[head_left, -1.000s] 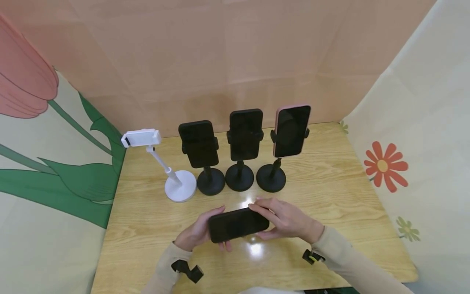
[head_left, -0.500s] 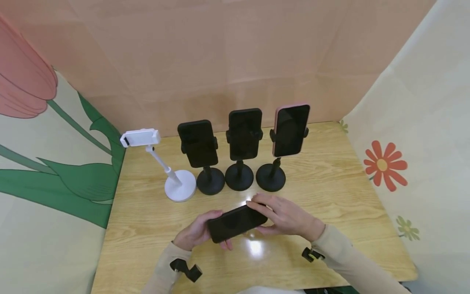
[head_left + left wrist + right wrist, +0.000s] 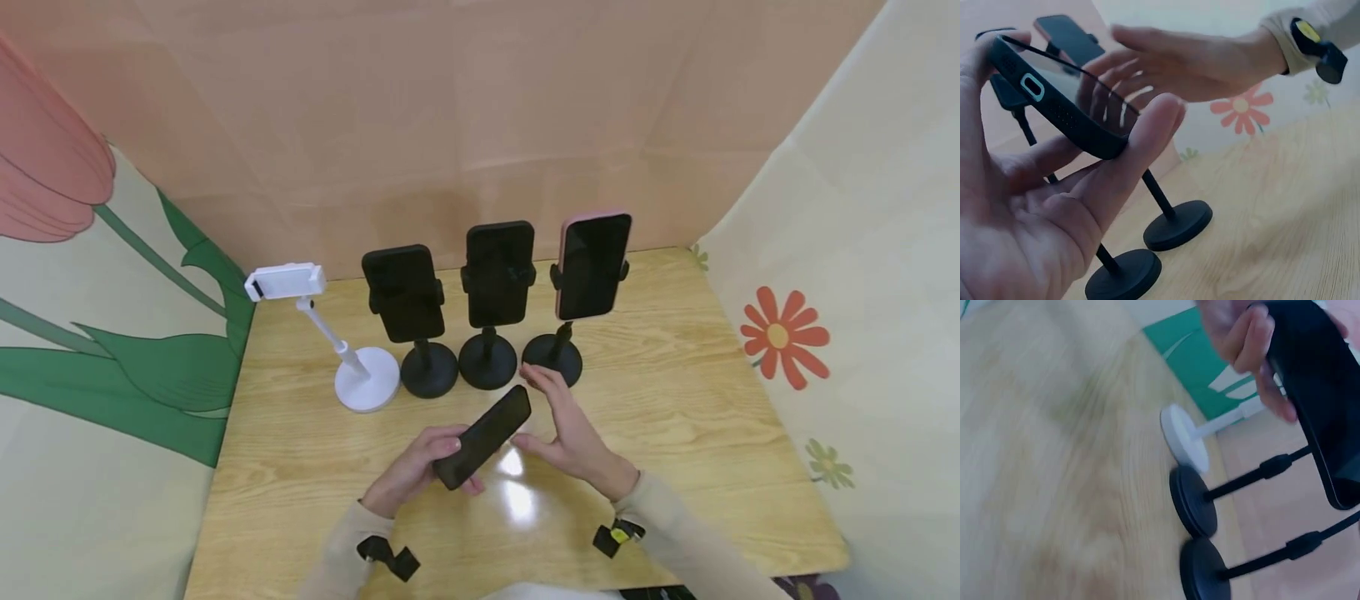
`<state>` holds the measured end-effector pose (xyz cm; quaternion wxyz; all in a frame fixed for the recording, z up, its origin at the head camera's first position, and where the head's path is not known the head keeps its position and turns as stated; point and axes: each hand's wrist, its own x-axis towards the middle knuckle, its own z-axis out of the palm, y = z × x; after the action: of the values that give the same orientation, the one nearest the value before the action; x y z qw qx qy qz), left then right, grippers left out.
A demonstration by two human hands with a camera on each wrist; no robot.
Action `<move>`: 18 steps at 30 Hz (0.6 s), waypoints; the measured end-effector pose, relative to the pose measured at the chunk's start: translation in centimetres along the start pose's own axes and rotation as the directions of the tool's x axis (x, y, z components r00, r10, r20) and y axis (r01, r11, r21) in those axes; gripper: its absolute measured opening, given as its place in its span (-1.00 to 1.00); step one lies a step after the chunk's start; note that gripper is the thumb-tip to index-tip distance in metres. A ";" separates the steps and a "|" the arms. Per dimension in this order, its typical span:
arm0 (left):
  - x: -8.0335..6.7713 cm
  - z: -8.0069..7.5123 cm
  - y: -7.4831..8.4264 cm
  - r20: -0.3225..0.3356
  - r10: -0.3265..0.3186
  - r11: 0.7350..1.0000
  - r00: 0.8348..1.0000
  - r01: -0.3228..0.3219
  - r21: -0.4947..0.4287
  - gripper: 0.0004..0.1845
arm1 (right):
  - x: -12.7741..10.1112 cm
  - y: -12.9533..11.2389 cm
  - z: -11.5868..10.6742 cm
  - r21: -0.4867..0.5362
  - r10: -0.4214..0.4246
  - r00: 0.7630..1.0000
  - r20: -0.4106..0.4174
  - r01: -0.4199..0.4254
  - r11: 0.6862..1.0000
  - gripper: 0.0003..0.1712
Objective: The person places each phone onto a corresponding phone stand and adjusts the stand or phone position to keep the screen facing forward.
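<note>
In the head view a smartphone in a black case (image 3: 483,437) is tilted above the table, its upper end pointing away to the right. My left hand (image 3: 420,462) grips its lower end, thumb on one edge and fingers on the other; the left wrist view shows the charging port on the case's end (image 3: 1032,87). My right hand (image 3: 573,437) stands apart to the right of the phone, fingers spread, holding nothing. Behind them is a white phone stand (image 3: 367,379) with its clamp (image 3: 287,282) bearing no phone.
Three black stands hold phones upright: a left black phone (image 3: 405,292), a middle black phone (image 3: 500,273) and a pink-edged phone (image 3: 595,265). Their round bases stand in a row on the wooden table (image 3: 675,400). Printed cloth hangs behind and at both sides.
My right hand has let go of the phone's right end and opened away from it. The phone has turned from nearly level to a steep slant in my left hand.
</note>
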<state>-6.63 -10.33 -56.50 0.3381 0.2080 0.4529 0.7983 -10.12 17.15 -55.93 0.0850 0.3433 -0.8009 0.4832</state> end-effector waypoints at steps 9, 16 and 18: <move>-0.1 0.2 -0.7 -0.146 0.074 0.985 0.987 -0.049 0.165 -0.31 | 0.0 -0.2 2.0 0.212 0.219 0.973 -0.068 -0.201 0.956 -0.18; -0.1 0.8 -1.6 -0.211 0.199 0.960 0.957 -0.147 0.239 -0.29 | 0.4 -1.2 3.1 0.410 0.301 0.953 -0.021 -0.267 0.872 -0.31; -0.1 0.9 -1.7 -0.235 0.221 0.948 0.947 -0.152 0.278 -0.29 | 0.5 -1.3 3.4 0.488 0.305 0.952 -0.010 -0.262 0.833 -0.30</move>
<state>-5.38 -9.24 -57.55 0.1676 0.1842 0.5714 0.7820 -8.95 13.66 -56.53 -0.0406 0.2097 -0.6931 0.6884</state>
